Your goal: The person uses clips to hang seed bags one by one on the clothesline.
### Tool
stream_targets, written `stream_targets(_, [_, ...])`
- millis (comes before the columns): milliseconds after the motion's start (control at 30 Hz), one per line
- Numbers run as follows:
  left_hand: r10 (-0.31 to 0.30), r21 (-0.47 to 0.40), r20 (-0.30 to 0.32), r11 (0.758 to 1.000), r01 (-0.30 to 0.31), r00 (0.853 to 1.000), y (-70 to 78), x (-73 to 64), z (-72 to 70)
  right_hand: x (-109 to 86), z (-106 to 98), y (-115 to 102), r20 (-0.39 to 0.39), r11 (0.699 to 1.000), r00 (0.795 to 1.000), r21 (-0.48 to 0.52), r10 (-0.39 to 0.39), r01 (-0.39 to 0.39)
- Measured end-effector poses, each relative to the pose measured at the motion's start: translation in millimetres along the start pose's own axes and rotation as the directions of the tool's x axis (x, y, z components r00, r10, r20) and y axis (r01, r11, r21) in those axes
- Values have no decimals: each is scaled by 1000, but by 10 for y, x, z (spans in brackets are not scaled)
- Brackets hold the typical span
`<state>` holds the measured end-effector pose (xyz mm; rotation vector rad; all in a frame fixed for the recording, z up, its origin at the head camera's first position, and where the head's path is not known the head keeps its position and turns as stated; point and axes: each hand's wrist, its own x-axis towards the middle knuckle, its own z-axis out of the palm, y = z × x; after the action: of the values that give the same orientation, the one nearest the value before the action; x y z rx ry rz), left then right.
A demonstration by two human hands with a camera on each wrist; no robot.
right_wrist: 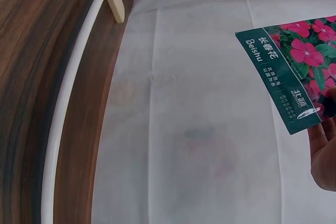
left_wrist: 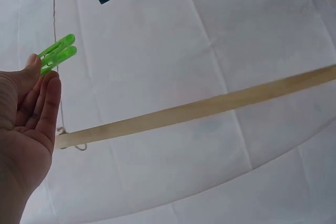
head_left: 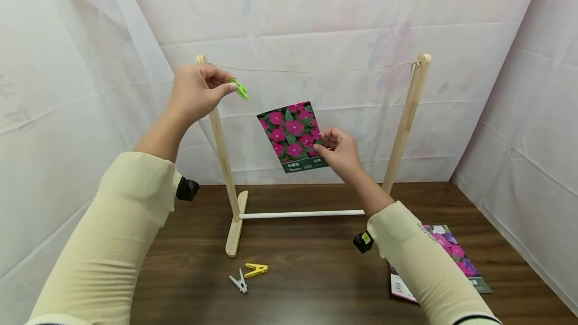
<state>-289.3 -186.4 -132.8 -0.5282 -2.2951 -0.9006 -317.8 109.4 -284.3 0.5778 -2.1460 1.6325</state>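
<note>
My left hand (head_left: 198, 90) pinches a green clothespin (head_left: 240, 89) between thumb and fingers, near the left post and just under the string (head_left: 289, 70). In the left wrist view the clothespin (left_wrist: 59, 53) points away from the fingertips, overlapping the string. My right hand (head_left: 340, 152) holds a seed packet (head_left: 292, 137) with pink flowers by its right edge. The packet hangs tilted in the air below the string, between the two posts. Its dark green band with white lettering shows in the right wrist view, where the right hand (right_wrist: 324, 156) is partly out of frame.
A wooden stand with a left post (head_left: 221, 149), a right post (head_left: 406, 124) and a white crossbar (head_left: 302, 214) stands on the dark table (head_left: 316, 270). A white clothespin (head_left: 239, 282) and a yellow clothespin (head_left: 256, 270) lie in front. More flower packets (head_left: 456, 252) lie under the right forearm.
</note>
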Motion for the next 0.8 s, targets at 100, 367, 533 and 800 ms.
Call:
stream_targets(100, [-3,3,-5,1000,3,1000,16,53,-34,18,44,7,-7,1000,1000,7,-2,2])
stream_targets(367, [-47,-14,-25,999,47,999,28,165,-121,70,157,56,-39,999,999,37,2,-1])
stream_targets(533, [-44,-48,-60,998,42,997,63,256,-155,142,220,56,-66,999,998,48,8,-5])
stream_targets(800, [-96,-71,-34,993,94,995,73,402,-220,322,313,-45,-86,999,996,51,18,-13])
